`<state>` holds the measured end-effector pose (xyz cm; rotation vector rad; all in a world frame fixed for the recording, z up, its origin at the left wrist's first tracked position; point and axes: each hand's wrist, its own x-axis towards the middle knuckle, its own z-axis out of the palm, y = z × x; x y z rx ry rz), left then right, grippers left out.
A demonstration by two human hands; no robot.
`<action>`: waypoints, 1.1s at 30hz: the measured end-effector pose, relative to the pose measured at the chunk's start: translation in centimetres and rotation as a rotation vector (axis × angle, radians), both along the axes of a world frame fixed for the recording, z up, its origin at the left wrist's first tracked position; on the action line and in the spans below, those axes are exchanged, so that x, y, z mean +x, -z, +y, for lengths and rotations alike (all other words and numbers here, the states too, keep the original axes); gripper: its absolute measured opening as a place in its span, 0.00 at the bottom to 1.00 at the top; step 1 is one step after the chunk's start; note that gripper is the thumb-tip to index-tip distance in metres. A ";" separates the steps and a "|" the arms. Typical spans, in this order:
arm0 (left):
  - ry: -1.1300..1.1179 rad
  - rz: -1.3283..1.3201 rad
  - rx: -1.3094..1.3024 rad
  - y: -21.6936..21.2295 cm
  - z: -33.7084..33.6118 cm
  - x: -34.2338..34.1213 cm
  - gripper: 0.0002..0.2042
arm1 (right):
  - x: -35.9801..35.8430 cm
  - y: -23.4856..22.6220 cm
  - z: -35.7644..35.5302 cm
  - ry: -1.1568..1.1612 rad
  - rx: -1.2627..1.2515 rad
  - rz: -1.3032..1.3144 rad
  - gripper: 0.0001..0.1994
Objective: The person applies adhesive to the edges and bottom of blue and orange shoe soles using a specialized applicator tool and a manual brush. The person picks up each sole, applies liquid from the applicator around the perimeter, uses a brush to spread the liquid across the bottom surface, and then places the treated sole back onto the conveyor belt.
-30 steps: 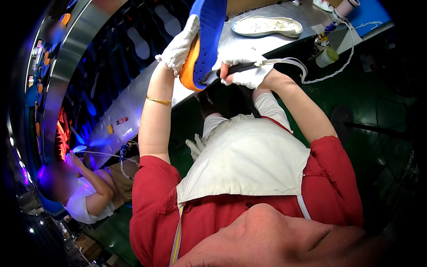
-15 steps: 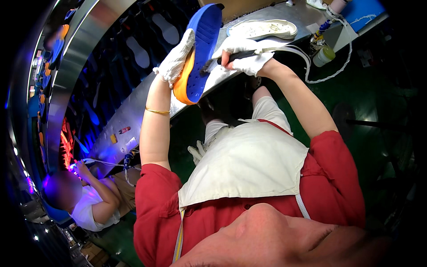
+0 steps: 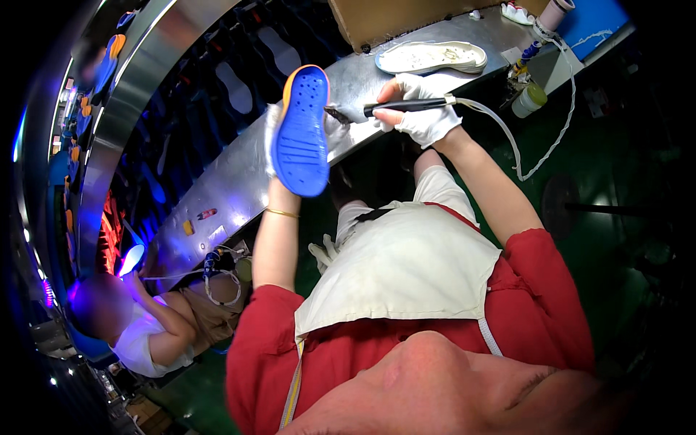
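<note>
My left hand (image 3: 279,141), in a white glove, holds up a blue shoe sole (image 3: 301,130) with an orange rim, its flat blue face turned toward me. My right hand (image 3: 420,109), also gloved, grips a dark pen-like brush tool (image 3: 395,107) whose tip sits just right of the sole's edge. A white hose (image 3: 522,156) runs from the tool's back end toward the bench. Both hands hover over the edge of a metal bench (image 3: 239,181).
A white sole (image 3: 431,56) lies on the bench beside a cardboard box (image 3: 391,18). A small pot (image 3: 528,98) stands at the bench's right end. More soles (image 3: 235,87) ride a dark conveyor beyond. Another person (image 3: 138,326) works at lower left.
The sole has turned from edge-on to showing its blue face and has dropped lower. The tool's tip has come away from the sole's side.
</note>
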<state>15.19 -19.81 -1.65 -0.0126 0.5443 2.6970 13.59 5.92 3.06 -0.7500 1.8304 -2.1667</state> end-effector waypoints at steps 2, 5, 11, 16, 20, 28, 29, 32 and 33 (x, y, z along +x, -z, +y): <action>0.105 -0.002 0.321 0.0 3.0 1.3 0.27 | 0.3 0.4 -0.2 0.038 -0.050 -0.065 0.09; -0.021 0.059 0.161 -0.6 6.6 3.3 0.28 | -0.8 0.7 -0.4 0.214 -0.031 0.043 0.08; -0.141 -0.046 0.023 1.2 8.6 2.8 0.33 | 1.5 -0.1 -1.5 0.008 -0.007 0.057 0.09; -0.224 0.021 -0.144 -0.7 8.7 2.6 0.32 | 1.3 0.4 -1.2 0.157 -0.056 0.101 0.10; -0.283 0.072 -0.153 -0.5 8.2 1.6 0.34 | 3.0 -0.4 -1.4 0.035 0.082 0.177 0.12; -0.361 0.127 -0.262 -2.3 7.5 0.2 0.36 | 3.8 -0.3 -1.6 0.066 0.221 0.501 0.10; -0.372 0.120 -0.272 -2.4 7.2 0.3 0.37 | 3.9 -1.0 -1.3 0.016 0.242 0.476 0.10; -0.333 0.130 -0.242 -2.4 6.6 0.1 0.36 | 3.6 -0.4 -1.1 0.069 0.113 0.224 0.08; -0.316 0.147 -0.240 -2.8 6.7 0.0 0.36 | 3.7 0.1 -1.1 0.072 0.164 0.344 0.08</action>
